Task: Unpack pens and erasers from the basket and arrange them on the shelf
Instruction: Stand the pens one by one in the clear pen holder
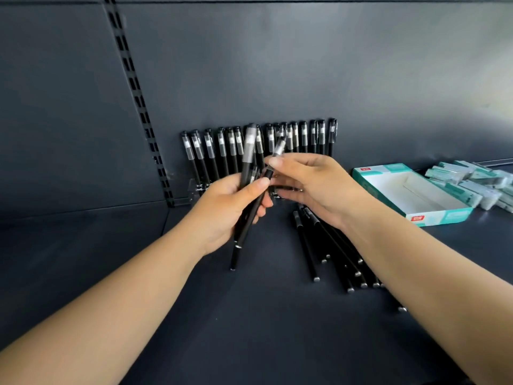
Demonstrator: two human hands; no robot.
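My left hand [230, 209] grips a small bundle of black pens [245, 173] upright above the dark shelf [194, 315]. My right hand [311, 184] pinches the capped end of one pen [277, 150] from that bundle between thumb and forefinger. Behind the hands, a row of black pens [216, 151] with clear caps leans against the shelf's back panel. A loose pile of black pens [327, 245] lies flat on the shelf under my right wrist. Wrapped erasers [472, 179] are heaped at the far right.
An open white and teal cardboard box [410, 190] sits empty on the shelf to the right, between the pens and the erasers. A slotted upright rail [138, 107] runs down the back panel at the left. No basket is in view.
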